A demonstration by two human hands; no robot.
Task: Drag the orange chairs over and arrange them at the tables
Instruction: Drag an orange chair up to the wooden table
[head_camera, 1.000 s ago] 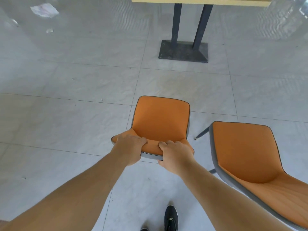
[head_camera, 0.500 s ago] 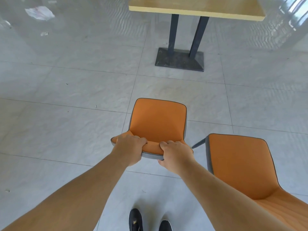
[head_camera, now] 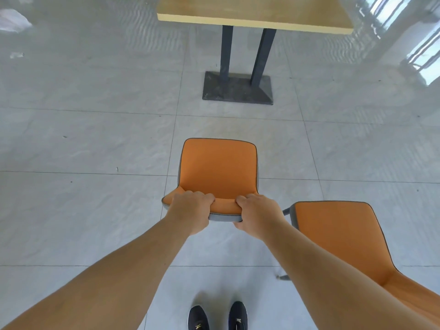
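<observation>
Both forearms are bare, with no sleeve in view, and the left hand [head_camera: 190,211] and right hand [head_camera: 258,214] are ungloved; the feet wear dark navy shoes [head_camera: 217,316], each with a small gold emblem on top.

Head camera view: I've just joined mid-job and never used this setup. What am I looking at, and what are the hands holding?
There is no machine here: a person wears one wide-angle camera on the head, looking forward and down. The left hand and right hand both grip the top edge of an orange chair's backrest. A second orange chair stands to its right. Ahead is a wooden table on a dark base. The floor is grey tile; the person's dark shoes show below.
</observation>
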